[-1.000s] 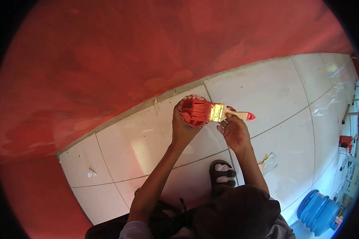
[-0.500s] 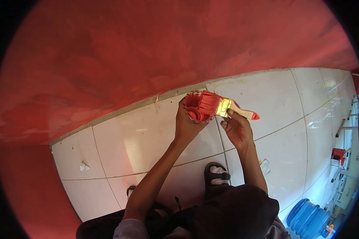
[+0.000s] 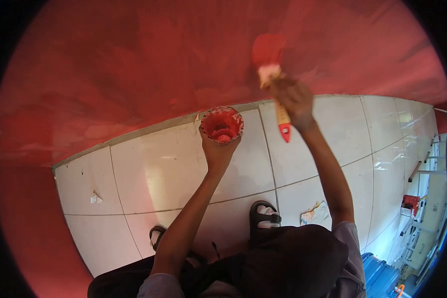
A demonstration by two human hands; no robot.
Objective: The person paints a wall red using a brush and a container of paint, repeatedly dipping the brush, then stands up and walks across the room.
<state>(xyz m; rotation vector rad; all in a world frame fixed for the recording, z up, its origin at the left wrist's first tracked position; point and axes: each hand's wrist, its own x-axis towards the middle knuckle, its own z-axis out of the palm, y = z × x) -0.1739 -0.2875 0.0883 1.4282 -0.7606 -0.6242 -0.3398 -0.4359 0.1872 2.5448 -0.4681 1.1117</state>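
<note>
My left hand [image 3: 219, 153] is wrapped round a paint cup [image 3: 222, 124], its mouth facing up and its inside coated with red paint. Smears of paint mark the cup's rim. Up and to the right, my right hand [image 3: 294, 102] grips a paintbrush [image 3: 283, 119] by its wooden handle, the red handle end pointing down toward me. The brush's bristles, loaded with red, overlap the red wall [image 3: 184, 54] in this view. Motion blurs the brush head and my right fingers a little.
White floor tiles [image 3: 184, 169] run up to the wall's base. A crumpled scrap [image 3: 96, 198] lies at left, and a stained sheet [image 3: 317, 214] near my right foot. A red container [image 3: 409, 204], metal frames [image 3: 427, 171] and a blue water jug [image 3: 380, 273] stand at right.
My right hand has carried the paintbrush from the cup up to the wall, turning its bristles upward. My left hand and the cup have shifted slightly left.
</note>
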